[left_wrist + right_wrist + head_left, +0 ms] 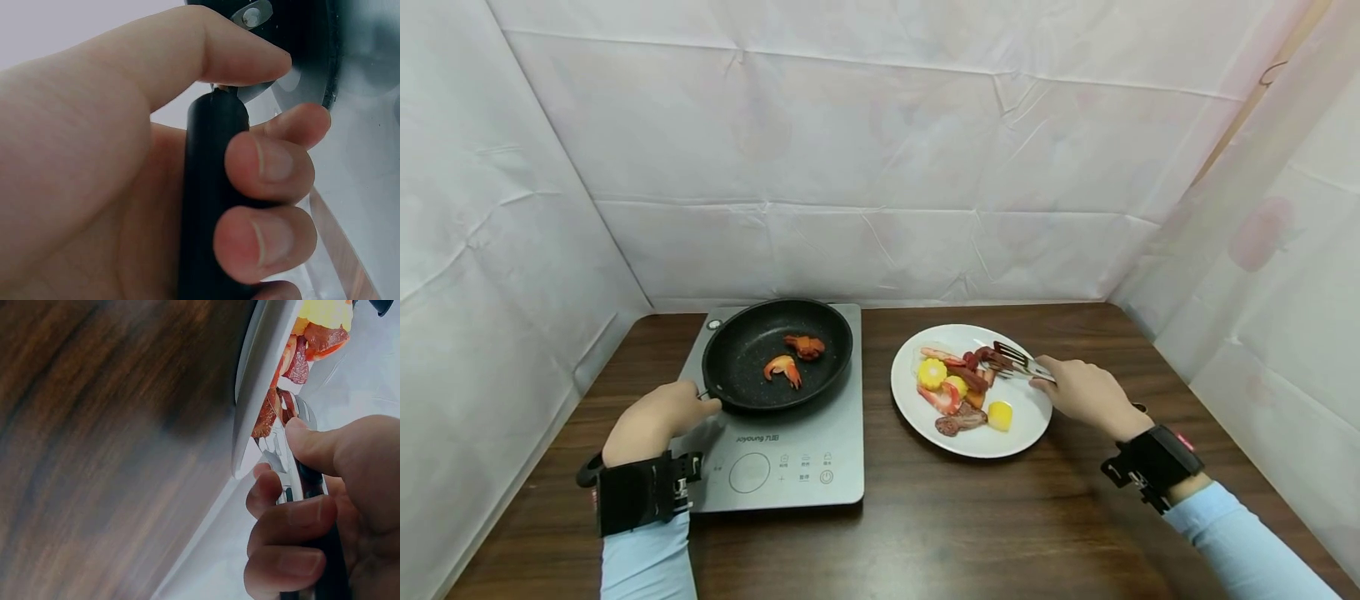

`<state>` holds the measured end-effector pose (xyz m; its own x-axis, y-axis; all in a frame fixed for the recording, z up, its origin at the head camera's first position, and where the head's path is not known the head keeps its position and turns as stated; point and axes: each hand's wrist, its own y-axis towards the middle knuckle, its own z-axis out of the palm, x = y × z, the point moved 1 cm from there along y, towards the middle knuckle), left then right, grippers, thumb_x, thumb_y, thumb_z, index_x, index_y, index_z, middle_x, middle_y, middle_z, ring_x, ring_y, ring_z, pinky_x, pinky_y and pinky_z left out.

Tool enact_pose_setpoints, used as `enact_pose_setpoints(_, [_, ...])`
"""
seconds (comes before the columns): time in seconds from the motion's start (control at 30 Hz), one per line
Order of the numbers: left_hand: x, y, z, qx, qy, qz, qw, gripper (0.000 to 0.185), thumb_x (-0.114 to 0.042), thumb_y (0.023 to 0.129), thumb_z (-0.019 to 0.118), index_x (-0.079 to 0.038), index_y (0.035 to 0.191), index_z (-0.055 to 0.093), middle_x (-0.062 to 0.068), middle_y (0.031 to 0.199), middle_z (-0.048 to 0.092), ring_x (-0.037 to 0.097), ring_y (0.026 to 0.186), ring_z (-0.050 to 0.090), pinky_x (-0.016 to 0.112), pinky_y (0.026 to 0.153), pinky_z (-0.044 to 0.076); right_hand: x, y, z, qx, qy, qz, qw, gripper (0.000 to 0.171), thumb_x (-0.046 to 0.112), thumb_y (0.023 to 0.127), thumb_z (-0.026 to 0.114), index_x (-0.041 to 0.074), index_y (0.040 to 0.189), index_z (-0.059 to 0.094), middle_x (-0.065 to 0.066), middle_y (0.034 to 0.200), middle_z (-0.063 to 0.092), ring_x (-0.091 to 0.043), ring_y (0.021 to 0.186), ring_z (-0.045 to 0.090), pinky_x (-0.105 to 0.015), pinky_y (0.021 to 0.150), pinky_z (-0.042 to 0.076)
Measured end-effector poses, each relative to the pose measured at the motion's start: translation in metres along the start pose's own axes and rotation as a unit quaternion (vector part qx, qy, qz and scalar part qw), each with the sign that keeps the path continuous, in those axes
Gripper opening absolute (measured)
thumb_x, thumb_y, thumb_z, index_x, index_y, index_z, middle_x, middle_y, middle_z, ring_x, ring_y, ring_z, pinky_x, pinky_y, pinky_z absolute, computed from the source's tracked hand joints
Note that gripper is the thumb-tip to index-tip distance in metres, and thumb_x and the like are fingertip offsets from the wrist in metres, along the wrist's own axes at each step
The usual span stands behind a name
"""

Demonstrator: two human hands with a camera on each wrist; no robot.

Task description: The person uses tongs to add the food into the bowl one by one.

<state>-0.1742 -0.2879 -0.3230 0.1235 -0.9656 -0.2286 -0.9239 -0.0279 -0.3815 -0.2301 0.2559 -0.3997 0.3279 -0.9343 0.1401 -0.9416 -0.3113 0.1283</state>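
My left hand (651,421) grips the black handle (209,200) of a frying pan (741,362), fingers curled round it in the left wrist view. Inside the pan lie a shrimp piece (784,367) and a reddish-brown drumstick-like piece (805,347). My right hand (1093,396) holds metal tongs with dark handles (1037,371) over the right side of a white plate (1030,425). The tong tips are around a dark reddish-brown piece of food (992,358). Also on the plate are corn pieces (932,374), shrimp (942,398), a brown meat piece (961,419) and a yellow chunk (999,415).
The pan sits on a silver induction cooker (805,458) with touch markings, left on the dark wooden table (955,533). The plate stands to the cooker's right. White sheeting (865,167) walls in the back and both sides.
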Motion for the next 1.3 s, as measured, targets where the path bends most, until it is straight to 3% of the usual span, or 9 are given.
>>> enact_pose_setpoints(0.27, [-0.001,0.000,0.000,-0.002,-0.003,-0.001,1.0000,0.059,-0.031,0.103,0.049,0.023,0.127,0.049,0.034,0.111,0.061,0.032,0.086,0.057,0.048,0.077,0.051,-0.002,-0.005,-0.001,0.022,0.010,0.024,0.999,0.047,0.032,0.102,0.059,0.002,0.138,0.058,-0.023,0.108,0.073,-0.026,0.073,0.068,-0.038,0.056,0.044])
enact_pose_setpoints(0.57, [-0.002,0.000,-0.001,0.004,0.000,-0.004,1.0000,0.062,-0.032,0.103,0.049,0.023,0.131,0.046,0.039,0.120,0.058,0.036,0.093,0.060,0.053,0.083,0.052,-0.002,-0.009,-0.007,0.015,0.024,0.038,0.999,0.050,0.036,0.104,0.056,0.001,0.140,0.055,-0.020,0.101,0.073,-0.018,0.064,0.062,-0.034,0.054,0.039])
enact_pose_setpoints(0.7, [-0.001,-0.001,-0.001,0.004,0.003,-0.006,1.0000,0.063,-0.032,0.103,0.049,0.023,0.132,0.045,0.041,0.125,0.056,0.041,0.099,0.062,0.056,0.086,0.052,0.001,-0.010,-0.010,0.010,0.027,0.037,0.999,0.051,0.037,0.104,0.056,0.002,0.141,0.054,-0.021,0.102,0.073,-0.019,0.065,0.063,-0.034,0.053,0.038])
enact_pose_setpoints(0.93, [-0.001,-0.001,-0.001,-0.002,0.004,0.002,1.0000,0.059,-0.030,0.102,0.049,0.023,0.127,0.049,0.037,0.115,0.061,0.036,0.090,0.062,0.053,0.082,0.053,0.007,-0.010,-0.015,0.006,0.027,0.040,0.999,0.052,0.039,0.104,0.055,0.004,0.142,0.054,-0.025,0.111,0.072,-0.025,0.071,0.067,-0.035,0.054,0.041])
enact_pose_setpoints(1.07, [-0.002,-0.002,-0.003,-0.001,0.004,0.003,1.0000,0.060,-0.030,0.102,0.049,0.023,0.129,0.047,0.040,0.121,0.058,0.037,0.093,0.062,0.053,0.084,0.053,0.010,-0.008,-0.019,0.005,0.022,0.042,0.999,0.053,0.040,0.105,0.055,0.004,0.144,0.053,-0.026,0.115,0.071,-0.030,0.076,0.069,-0.037,0.056,0.044])
enact_pose_setpoints(1.3, [-0.002,-0.003,-0.002,0.003,0.003,0.009,1.0000,0.059,-0.030,0.103,0.050,0.024,0.127,0.048,0.038,0.116,0.060,0.036,0.092,0.061,0.053,0.083,0.053,0.022,-0.005,-0.026,0.001,0.020,0.039,0.999,0.054,0.041,0.104,0.054,0.004,0.144,0.052,-0.024,0.114,0.072,-0.031,0.079,0.070,-0.038,0.056,0.046])
